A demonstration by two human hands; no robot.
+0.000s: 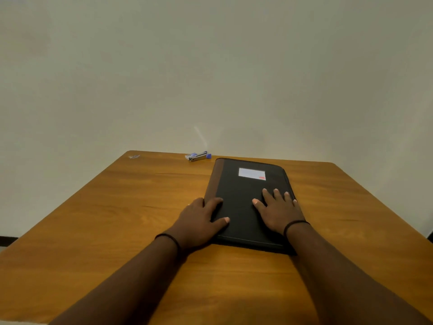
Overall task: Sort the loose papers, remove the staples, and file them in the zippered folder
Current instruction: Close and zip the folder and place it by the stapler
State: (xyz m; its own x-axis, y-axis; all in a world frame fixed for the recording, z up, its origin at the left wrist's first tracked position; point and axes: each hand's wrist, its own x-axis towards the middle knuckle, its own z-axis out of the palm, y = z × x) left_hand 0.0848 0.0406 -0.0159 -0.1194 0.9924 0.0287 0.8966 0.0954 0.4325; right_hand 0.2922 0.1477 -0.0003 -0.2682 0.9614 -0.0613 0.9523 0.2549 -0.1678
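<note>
Your left hand (pixel 199 221) and right hand (pixel 278 212) rest flat, fingers spread and gripping nothing, on the closed black zippered folder (pixel 243 191) at centre frame.

Both forearms bare, no sleeves. Thin black band on left wrist (pixel 167 238), matching thin black band on right wrist (pixel 295 224).

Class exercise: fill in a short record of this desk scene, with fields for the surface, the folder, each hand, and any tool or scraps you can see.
surface: wooden table against a plain wall
folder: black zippered folder, closed, flat, white label on top
left hand: left hand lies at the folder's left edge, thumb on the cover
right hand: right hand flat on the cover, fingers spread
tool: blue staple remover at the far edge
scraps: small bits at the far left corner
loose papers: none visible
</note>
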